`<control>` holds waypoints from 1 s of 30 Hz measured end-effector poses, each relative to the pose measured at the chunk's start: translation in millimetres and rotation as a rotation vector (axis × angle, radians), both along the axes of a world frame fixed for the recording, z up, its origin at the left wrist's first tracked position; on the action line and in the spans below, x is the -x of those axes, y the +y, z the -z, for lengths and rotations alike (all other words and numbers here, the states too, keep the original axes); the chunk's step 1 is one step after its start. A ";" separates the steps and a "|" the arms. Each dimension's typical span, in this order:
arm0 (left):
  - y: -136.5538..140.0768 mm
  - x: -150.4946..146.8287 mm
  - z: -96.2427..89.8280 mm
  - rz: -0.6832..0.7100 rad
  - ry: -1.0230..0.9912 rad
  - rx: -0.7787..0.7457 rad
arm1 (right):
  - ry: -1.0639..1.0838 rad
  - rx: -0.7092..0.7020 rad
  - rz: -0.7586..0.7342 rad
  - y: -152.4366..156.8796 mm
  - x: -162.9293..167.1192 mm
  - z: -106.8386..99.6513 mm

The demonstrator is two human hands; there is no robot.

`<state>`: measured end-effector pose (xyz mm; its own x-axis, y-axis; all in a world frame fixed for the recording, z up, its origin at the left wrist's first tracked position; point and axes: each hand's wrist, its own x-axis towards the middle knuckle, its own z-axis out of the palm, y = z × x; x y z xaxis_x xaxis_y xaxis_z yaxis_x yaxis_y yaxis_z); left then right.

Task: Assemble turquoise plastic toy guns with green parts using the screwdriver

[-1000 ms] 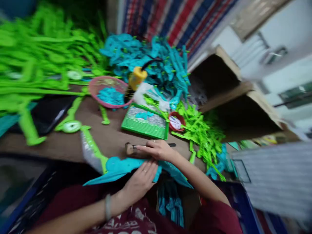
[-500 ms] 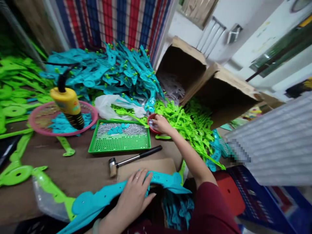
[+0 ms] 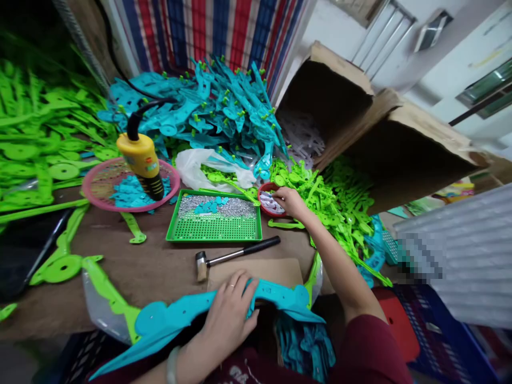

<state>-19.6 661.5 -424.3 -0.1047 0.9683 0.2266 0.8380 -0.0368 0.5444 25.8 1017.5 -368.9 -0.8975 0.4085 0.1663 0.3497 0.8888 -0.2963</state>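
My left hand (image 3: 230, 306) is wrapped over the middle of a long blue plastic part (image 3: 180, 310) at the table's front edge. A flat piece of cardboard (image 3: 276, 271) lies just behind that part. Further back, my right hand (image 3: 291, 201) is at the rim of a small red bowl (image 3: 265, 188) of white plastic pieces (image 3: 270, 203). Its fingers are pinched together; whether a piece is between them is too small to tell. A hammer (image 3: 234, 255) with a black handle lies between the cardboard and a green tray (image 3: 216, 238), which holds metal bits and small blue pieces (image 3: 211, 204).
A pink basket (image 3: 90, 194) holds blue pieces and a yellow-and-black tool (image 3: 140, 160) with a cable. Behind are heaps of blue parts (image 3: 236, 112) and green parts (image 3: 316, 192). Open cardboard boxes (image 3: 424, 154) stand at right; more green parts (image 3: 32, 128) lie at left.
The view has shifted, so the table things appear further right. My right hand has lifted slightly from inside the red bowl toward its right rim. My left hand stays on the blue part.
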 end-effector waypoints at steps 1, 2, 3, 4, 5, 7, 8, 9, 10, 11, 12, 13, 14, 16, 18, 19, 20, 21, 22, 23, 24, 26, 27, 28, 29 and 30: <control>-0.3 1.3 -0.5 0.002 -0.002 -0.006 | 0.034 -0.011 0.013 -1.4 0.8 -0.5; -0.7 2.7 -1.2 0.007 -0.006 -0.006 | 0.068 -0.022 0.031 -3.9 1.1 -2.0; -1.3 4.1 -2.2 0.013 -0.010 -0.001 | 0.100 -0.030 0.051 -8.0 0.4 -4.7; -2.2 5.6 -3.4 0.022 -0.014 0.007 | 0.124 -0.036 0.073 -14.6 -2.1 -8.2; -3.5 7.1 -4.5 0.028 -0.018 0.016 | 0.138 -0.039 0.096 -24.1 -7.0 -12.1; -6.4 10.0 -5.8 0.040 -0.024 0.029 | 0.163 -0.035 0.109 -53.2 -25.0 -19.2; -7.7 11.4 -5.5 0.043 -0.030 0.031 | 0.174 -0.026 0.087 -72.6 -37.6 -21.6; -8.6 12.7 -4.7 0.055 -0.040 0.031 | 0.181 -0.015 0.051 -94.7 -52.0 -23.0; -9.2 13.8 -3.5 0.064 -0.053 0.028 | 0.175 -0.002 0.000 -118.4 -67.5 -23.4; -9.6 14.6 -2.4 0.072 -0.065 0.022 | 0.143 0.005 -0.040 -142.3 -83.6 -22.9; -9.8 15.2 -1.6 0.078 -0.072 0.014 | 0.081 -0.002 -0.062 -164.9 -99.3 -21.8; -9.9 15.6 -1.6 0.080 -0.072 0.006 | -0.007 -0.023 -0.067 -184.8 -113.7 -19.9; -9.9 15.9 -2.3 0.082 -0.063 0.003 | -0.100 -0.058 -0.067 -200.8 -125.9 -17.5; -9.4 16.4 -4.7 0.083 -0.030 0.013 | -0.275 -0.128 -0.085 -220.9 -139.7 -11.6; -8.5 17.0 -6.3 0.067 0.010 0.036 | -0.417 -0.180 -0.143 -229.3 -137.0 -6.4; -8.3 17.5 -6.2 0.058 0.026 0.044 | -0.477 -0.199 -0.177 -231.5 -130.6 -4.8; -8.2 17.9 -5.2 0.056 0.037 0.045 | -0.531 -0.215 -0.206 -233.1 -122.2 -4.1; -8.4 18.5 -3.5 0.062 0.043 0.041 | -0.575 -0.226 -0.232 -234.6 -113.1 -4.1; -8.8 19.2 -1.2 0.077 0.046 0.035 | -0.606 -0.230 -0.254 -235.8 -104.4 -4.6; -9.3 19.9 1.5 0.097 0.049 0.028 | -0.622 -0.227 -0.274 -236.5 -97.0 -5.4; -9.7 20.6 4.2 0.116 0.052 0.023 | -0.622 -0.223 -0.292 -236.3 -91.8 -6.3; -10.3 21.5 8.9 0.133 0.062 0.016 | -0.594 -0.221 -0.278 -232.4 -89.6 -8.3; -10.6 21.5 10.2 0.130 0.067 0.010 | -0.574 -0.226 -0.238 -228.8 -92.8 -9.6; -11.0 21.1 10.7 0.121 0.072 0.003 | -0.550 -0.231 -0.185 -224.3 -98.6 -11.0; -11.5 20.2 10.4 0.109 0.077 -0.003 | -0.519 -0.227 -0.127 -219.7 -106.6 -12.6; -12.0 18.9 9.6 0.095 0.083 -0.008 | -0.471 -0.211 -0.069 -215.5 -116.0 -14.2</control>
